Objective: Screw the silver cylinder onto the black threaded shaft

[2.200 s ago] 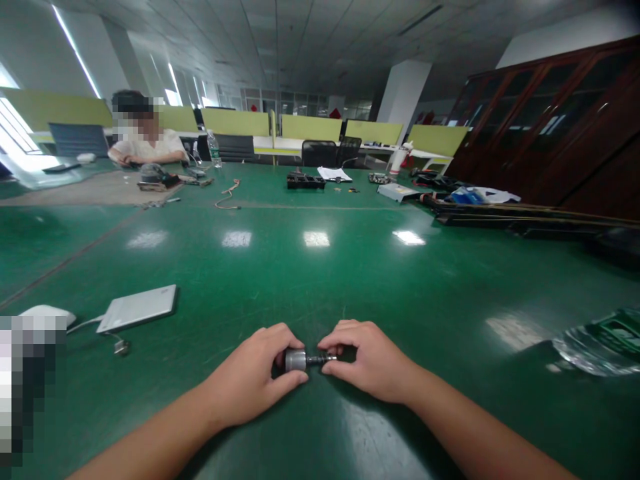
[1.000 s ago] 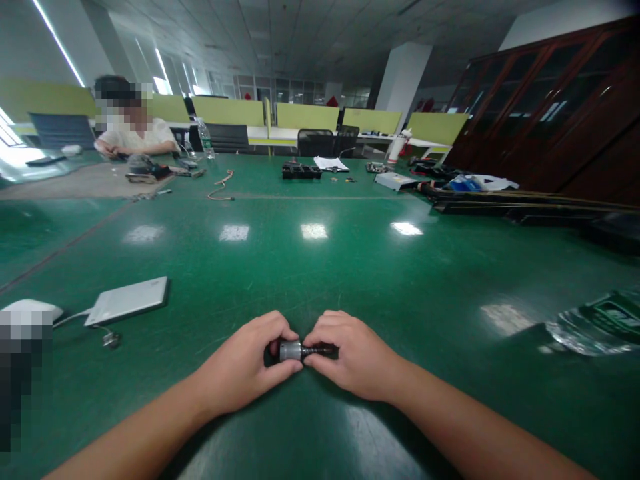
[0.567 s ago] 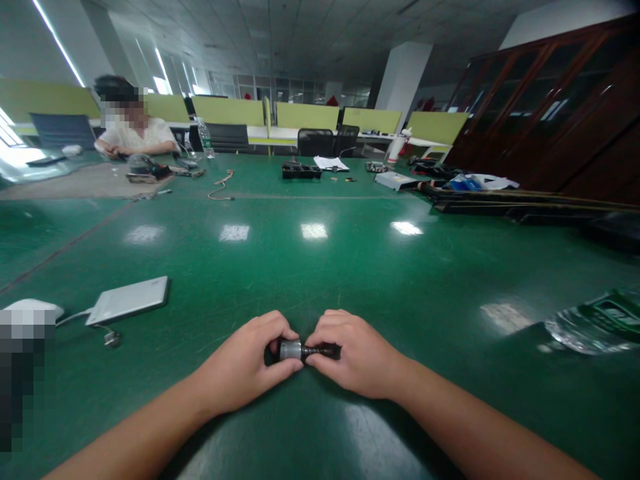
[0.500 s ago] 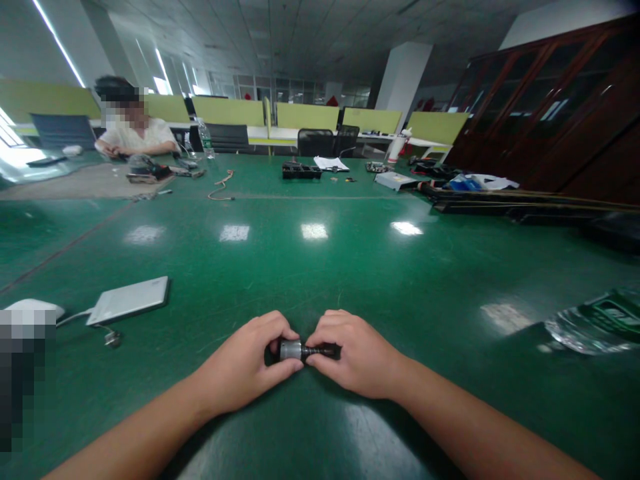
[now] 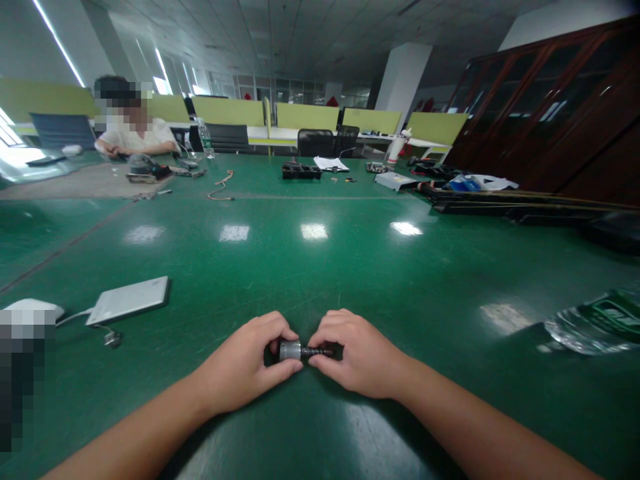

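A small silver metal cylinder with a dark ridged shaft lies level between my two hands, just over the green table. My left hand is closed around its silver body, thumb in front and fingers behind. On the right, the thumb and fingers of my right hand close about the dark ridged shaft. The shaft's far end sits inside the curl of that hand, partly hidden, and the left end of the cylinder is in shadow.
The green tabletop carries a white power bank with a cable at left and a lying water bottle at right. Farther off are a black tray, papers and long dark parts. A person sits at back left.
My right hand's fingertips have shifted very slightly right along the shaft, showing a little more of the ridges. My left hand and the cylinder look almost unmoved.
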A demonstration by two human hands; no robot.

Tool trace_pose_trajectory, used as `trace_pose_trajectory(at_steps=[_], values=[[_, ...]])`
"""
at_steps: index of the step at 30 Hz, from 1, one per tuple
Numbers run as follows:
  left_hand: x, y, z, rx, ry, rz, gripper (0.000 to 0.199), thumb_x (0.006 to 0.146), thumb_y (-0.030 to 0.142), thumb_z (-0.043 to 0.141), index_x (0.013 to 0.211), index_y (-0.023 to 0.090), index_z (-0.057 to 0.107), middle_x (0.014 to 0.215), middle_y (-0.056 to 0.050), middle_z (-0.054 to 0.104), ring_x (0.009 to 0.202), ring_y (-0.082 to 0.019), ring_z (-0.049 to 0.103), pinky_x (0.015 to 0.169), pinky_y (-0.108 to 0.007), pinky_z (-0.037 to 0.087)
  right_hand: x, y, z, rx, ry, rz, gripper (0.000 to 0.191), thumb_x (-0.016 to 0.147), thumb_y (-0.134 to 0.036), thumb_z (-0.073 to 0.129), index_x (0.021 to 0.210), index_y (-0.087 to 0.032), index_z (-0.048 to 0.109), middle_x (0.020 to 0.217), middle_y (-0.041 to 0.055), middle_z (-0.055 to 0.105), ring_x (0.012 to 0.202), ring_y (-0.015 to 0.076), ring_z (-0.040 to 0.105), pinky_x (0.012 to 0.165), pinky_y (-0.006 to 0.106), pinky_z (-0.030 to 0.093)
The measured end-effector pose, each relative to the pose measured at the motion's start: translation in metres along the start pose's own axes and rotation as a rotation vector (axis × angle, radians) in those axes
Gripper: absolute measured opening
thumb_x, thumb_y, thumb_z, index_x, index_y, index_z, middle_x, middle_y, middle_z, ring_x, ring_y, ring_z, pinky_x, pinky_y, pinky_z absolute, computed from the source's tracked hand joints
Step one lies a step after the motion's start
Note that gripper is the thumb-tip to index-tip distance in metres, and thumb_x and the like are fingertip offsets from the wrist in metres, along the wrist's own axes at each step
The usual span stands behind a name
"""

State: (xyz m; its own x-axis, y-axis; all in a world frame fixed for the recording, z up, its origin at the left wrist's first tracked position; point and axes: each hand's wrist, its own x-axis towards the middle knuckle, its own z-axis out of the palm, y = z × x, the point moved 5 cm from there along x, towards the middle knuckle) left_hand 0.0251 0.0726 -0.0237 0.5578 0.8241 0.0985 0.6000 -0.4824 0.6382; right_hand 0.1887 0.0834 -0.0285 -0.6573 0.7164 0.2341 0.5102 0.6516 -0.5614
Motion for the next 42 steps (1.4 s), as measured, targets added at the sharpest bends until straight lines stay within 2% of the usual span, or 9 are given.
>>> trace_pose_trajectory(at_steps=[15,19,21,24,34,42], values=[[0.0,0.0,0.0,-0.007,-0.005,-0.006,0.011,0.083,0.023,0.066,0.092,0.019,0.061,0.086,-0.001,0.061,0.078,-0.017,0.058,0.07,-0.028,0.044,-0.003,0.007,-0.01,0.002,-0.035,0.018,0.006,0.075,-0.019,0.072,0.081,-0.02,0.072,0.073,-0.0003,0.068,0.074,0.0161,0.06,0.079,0.033,0.042],[-0.001,0.0,0.0,-0.016,-0.006,0.002,0.012,0.083,0.023,0.066,0.093,0.019,0.061,0.087,-0.002,0.061,0.078,-0.017,0.058,0.071,-0.028,0.045,-0.007,0.022,-0.021,0.006,-0.115,0.091,0.005,0.071,-0.015,0.072,0.075,-0.019,0.071,0.069,-0.0009,0.065,0.067,0.014,0.059,0.071,0.029,0.044],[-0.001,-0.001,0.0,-0.013,-0.001,0.005,0.012,0.083,0.023,0.066,0.093,0.019,0.06,0.087,-0.002,0.061,0.078,-0.017,0.058,0.071,-0.028,0.045,-0.009,0.03,-0.026,0.009,-0.117,0.138,0.004,0.071,-0.015,0.071,0.075,-0.018,0.071,0.069,-0.0004,0.065,0.065,0.0135,0.059,0.065,0.027,0.044],[-0.001,-0.002,0.0,-0.006,0.008,0.008,0.012,0.084,0.025,0.066,0.093,0.019,0.06,0.087,-0.002,0.061,0.078,-0.017,0.058,0.07,-0.028,0.045,-0.01,0.032,-0.029,0.008,-0.108,0.136,0.004,0.071,-0.016,0.072,0.074,-0.018,0.072,0.069,-0.0002,0.065,0.066,0.0135,0.059,0.063,0.026,0.044],[-0.002,-0.002,0.0,-0.022,0.004,0.006,0.013,0.083,0.023,0.068,0.093,0.019,0.061,0.087,-0.001,0.06,0.077,-0.016,0.058,0.07,-0.027,0.044,-0.008,0.018,-0.022,0.031,-0.114,0.06,0.004,0.076,-0.022,0.075,0.079,-0.019,0.074,0.073,-0.0002,0.069,0.073,0.0145,0.062,0.074,0.029,0.044],[-0.001,-0.003,0.002,0.009,0.025,-0.06,0.018,0.079,0.023,0.072,0.092,0.02,0.062,0.082,0.001,0.058,0.074,-0.017,0.056,0.066,-0.027,0.041,-0.002,0.006,-0.001,0.029,-0.007,0.019,0.008,0.08,-0.023,0.073,0.087,-0.019,0.074,0.077,0.0021,0.069,0.078,0.0162,0.06,0.072,0.028,0.043]])
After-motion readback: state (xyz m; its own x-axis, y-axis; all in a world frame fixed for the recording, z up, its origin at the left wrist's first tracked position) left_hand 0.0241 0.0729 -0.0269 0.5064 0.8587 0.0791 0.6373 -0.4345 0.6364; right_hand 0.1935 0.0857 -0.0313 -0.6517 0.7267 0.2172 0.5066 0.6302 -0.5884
